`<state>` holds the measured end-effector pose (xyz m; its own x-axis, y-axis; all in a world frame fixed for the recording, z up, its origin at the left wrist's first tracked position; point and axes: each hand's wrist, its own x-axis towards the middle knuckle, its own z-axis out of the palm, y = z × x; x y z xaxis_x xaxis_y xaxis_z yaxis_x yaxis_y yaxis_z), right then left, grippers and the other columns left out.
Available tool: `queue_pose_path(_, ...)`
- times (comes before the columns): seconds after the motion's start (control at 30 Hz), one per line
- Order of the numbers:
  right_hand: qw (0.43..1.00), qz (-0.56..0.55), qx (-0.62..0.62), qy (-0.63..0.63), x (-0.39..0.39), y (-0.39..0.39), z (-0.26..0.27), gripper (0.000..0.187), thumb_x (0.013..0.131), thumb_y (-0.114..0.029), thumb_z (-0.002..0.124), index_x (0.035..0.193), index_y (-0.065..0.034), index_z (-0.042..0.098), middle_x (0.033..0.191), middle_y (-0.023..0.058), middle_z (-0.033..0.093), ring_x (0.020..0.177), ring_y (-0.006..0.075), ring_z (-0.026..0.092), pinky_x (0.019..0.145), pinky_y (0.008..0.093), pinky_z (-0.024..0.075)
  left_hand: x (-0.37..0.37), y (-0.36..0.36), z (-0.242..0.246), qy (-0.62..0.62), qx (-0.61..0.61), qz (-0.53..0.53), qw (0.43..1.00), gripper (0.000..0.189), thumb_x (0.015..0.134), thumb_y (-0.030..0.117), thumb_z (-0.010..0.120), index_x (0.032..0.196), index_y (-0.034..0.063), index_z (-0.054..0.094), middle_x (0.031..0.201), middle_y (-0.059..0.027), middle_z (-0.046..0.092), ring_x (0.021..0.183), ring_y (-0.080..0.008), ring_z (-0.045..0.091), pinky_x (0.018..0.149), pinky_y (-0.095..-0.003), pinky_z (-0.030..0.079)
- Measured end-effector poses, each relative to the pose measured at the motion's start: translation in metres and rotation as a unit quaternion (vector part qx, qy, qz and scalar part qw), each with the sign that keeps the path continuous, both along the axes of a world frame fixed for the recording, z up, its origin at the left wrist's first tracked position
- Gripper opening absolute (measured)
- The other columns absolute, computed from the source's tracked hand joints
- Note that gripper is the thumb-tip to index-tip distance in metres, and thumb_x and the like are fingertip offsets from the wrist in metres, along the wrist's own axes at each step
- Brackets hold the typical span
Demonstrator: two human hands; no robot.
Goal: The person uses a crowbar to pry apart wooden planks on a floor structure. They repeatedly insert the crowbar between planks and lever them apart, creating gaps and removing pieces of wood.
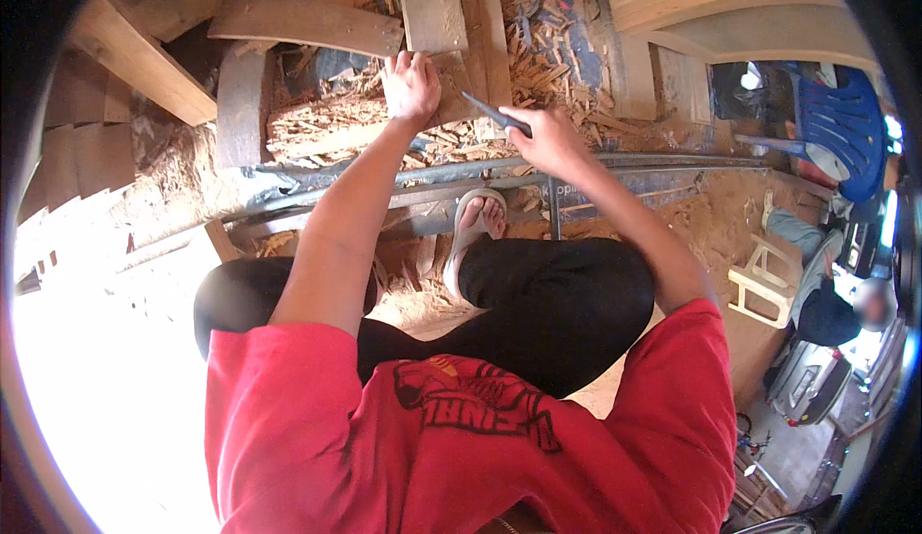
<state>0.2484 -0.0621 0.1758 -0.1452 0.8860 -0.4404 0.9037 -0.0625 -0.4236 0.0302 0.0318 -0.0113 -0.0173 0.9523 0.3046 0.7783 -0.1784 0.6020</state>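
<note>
My left hand (412,91) presses on a short wooden board (455,80), its fingers curled toward the board's far edge. In my right hand (547,138) is a dark, tapered hand tool (497,112), gripped by its thick end. The slim point aims left at the board's face, close to a small dark mark; whether it touches cannot be made out. Under and beyond this board lie a pale plank (433,8) and a browner plank (486,30). Wood chips (328,134) are heaped around the boards.
A loose plank (306,24) lies beyond my left hand, and a thick beam (140,58) slants in at left. Metal rails (648,163) cross before my feet. At right are a blue plastic chair (839,127), a cream plastic stool (763,285) and a seated person (821,307).
</note>
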Motion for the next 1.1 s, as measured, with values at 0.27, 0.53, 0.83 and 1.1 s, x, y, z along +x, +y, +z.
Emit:
queue_pose_path(0.27,0.988,-0.05,0.136,0.055,-0.005,-0.054,-0.044,0.043,0.099,-0.027,0.071,0.139,-0.0135,0.076,0.09,0.0273,0.076,0.085,0.0468,0.075,0.081,0.0558,0.0611,-0.014,-0.054,0.025,-0.003,0.051,-0.041,0.998,0.065,0.1,0.022,0.065,0.159,0.0026,0.046,0.162,-0.0253,0.048,0.153,-0.0448,0.041,0.127,-0.0588,0.032)
queue_pose_path(0.53,0.985,-0.065,0.159,0.033,-0.01,-0.079,-0.056,0.046,0.1,-0.027,0.071,0.144,-0.0126,0.073,0.102,0.026,0.077,0.099,0.0442,0.075,0.09,0.0548,0.059,-0.046,-0.08,0.04,0.218,-0.131,-0.169,0.952,0.091,0.103,0.056,0.067,0.173,0.0092,0.033,0.183,-0.0171,0.021,0.169,-0.0396,0.017,0.135,-0.0592,0.02)
queue_pose_path(0.83,0.989,-0.054,0.137,0.032,-0.003,-0.093,-0.087,0.05,0.099,-0.031,0.07,0.148,-0.0173,0.069,0.103,0.0229,0.078,0.096,0.0443,0.075,0.088,0.0559,0.059,-0.066,-0.047,0.097,0.085,-0.116,-0.048,0.989,0.069,0.099,0.035,0.073,0.159,0.0068,0.053,0.167,-0.0256,0.048,0.16,-0.0471,0.035,0.132,-0.0556,0.033)
queue_pose_path(1.1,0.999,0.022,0.041,0.006,0.028,-0.057,-0.04,0.067,0.097,-0.024,0.068,0.162,-0.0181,0.049,0.129,0.0301,0.073,0.115,0.049,0.072,0.099,0.0581,0.0555,-0.088,-0.071,0.125,0.04,-0.065,-0.097,0.992,0.081,0.093,0.036,0.08,0.161,0.006,0.048,0.165,-0.0271,0.047,0.155,-0.048,0.044,0.129,-0.0559,0.037)
